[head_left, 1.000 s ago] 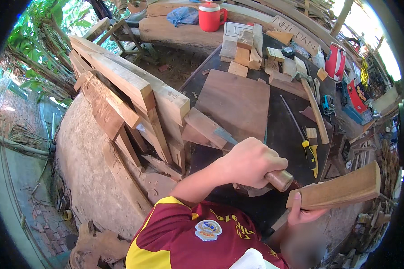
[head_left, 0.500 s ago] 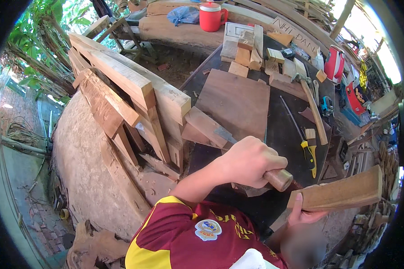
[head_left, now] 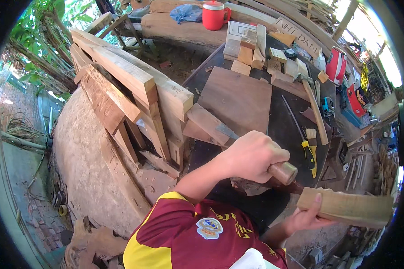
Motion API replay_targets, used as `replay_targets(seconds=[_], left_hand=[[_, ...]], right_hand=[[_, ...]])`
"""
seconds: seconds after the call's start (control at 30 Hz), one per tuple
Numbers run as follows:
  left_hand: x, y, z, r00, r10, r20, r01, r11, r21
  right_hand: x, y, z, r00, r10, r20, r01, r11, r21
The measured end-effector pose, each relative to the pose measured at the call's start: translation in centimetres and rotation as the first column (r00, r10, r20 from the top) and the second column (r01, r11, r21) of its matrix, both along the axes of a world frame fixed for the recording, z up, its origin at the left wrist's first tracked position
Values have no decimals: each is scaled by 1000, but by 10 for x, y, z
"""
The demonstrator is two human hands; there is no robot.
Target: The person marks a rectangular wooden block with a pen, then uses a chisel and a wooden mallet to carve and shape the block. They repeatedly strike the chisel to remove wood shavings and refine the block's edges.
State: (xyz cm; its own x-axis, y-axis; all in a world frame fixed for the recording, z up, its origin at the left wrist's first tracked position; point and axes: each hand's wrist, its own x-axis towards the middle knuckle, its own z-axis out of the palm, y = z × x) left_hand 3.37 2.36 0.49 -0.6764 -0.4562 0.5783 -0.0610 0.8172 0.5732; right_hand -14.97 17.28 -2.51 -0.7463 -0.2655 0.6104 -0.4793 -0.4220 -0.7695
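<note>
My left hand is closed in a fist around a round wooden tool handle, whose butt end sticks out past the thumb. The rest of that tool is hidden, so its kind does not show. A dark reddish-brown piece lies behind the handle, close to the board; I cannot tell whether they are joined. To the right, my right hand grips a thick, smooth wooden board near its left end. The thumb lies over the board's near face, and the fingers are mostly underneath.
Ahead, the dark table bears a square brown board, a hammer, a yellow-handled brush and wood blocks. At left, thick beams project toward me. A red mug stands on the far log.
The board in my right hand has moved right and tipped, its far end lower. My left hand has shifted slightly up and right with the handle. The view has shifted a little.
</note>
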Motion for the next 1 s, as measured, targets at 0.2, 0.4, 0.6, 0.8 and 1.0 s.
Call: replay_targets(seconds=[0.2,0.4,0.6,0.8,1.0], left_hand=[[-5,-6,-5,997,35,63,-35,999,-10],[1,-7,-3,998,28,65,-26,999,-23],[0,-8,-5,999,-16,37,17,999,-28],[24,33,1,966,-60,250,60,998,6],[72,28,-14,859,264,439,-283,959,-24]], right_hand=[[-4,14,-77,726,128,-676,210,895,395],[-2,7,-47,940,-172,-294,215,969,119],[0,13,-51,937,-75,-342,121,986,112],[-4,26,-71,945,3,-326,68,976,205],[-10,44,-90,960,13,-278,80,943,322]])
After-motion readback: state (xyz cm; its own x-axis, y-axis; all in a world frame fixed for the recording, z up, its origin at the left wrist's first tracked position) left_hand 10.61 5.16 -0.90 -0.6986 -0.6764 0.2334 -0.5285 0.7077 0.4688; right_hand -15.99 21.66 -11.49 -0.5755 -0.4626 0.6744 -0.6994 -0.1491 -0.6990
